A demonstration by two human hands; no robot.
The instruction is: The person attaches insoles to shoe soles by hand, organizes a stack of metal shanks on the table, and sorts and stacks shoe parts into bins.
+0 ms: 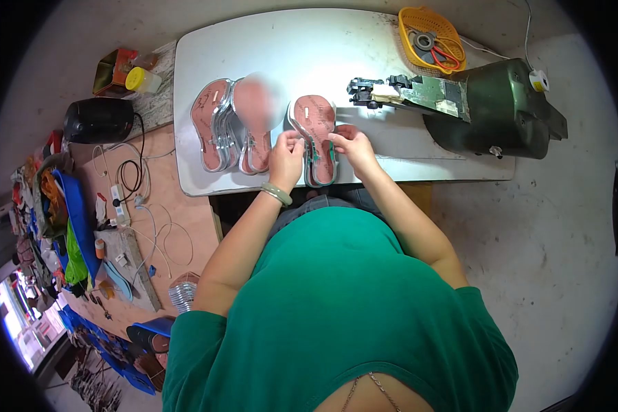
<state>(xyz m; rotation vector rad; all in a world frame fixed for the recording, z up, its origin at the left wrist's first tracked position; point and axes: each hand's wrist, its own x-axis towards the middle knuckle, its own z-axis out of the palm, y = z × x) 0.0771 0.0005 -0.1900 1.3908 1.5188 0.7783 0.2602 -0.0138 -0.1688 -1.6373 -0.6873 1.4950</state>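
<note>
A small stack of reddish-brown shoe soles with silvery rims lies near the table's front edge, between my hands. My left hand has thumb and fingertips pinched at the left edge of this stack; a pale green bangle circles that wrist. On the opposite side my right hand pinches the right edge, thumb and index finger together. Green bits show along the stack's middle, partly behind my fingers. Left of my hands stand two more piles of soles, a left pile and a right pile, the latter partly blurred.
A dark green sewing-type machine extends over the white table from the right. Behind it sits a yellow basket with tools. To the left are a black appliance, a yellow-lidded jar, a power strip and loose cables.
</note>
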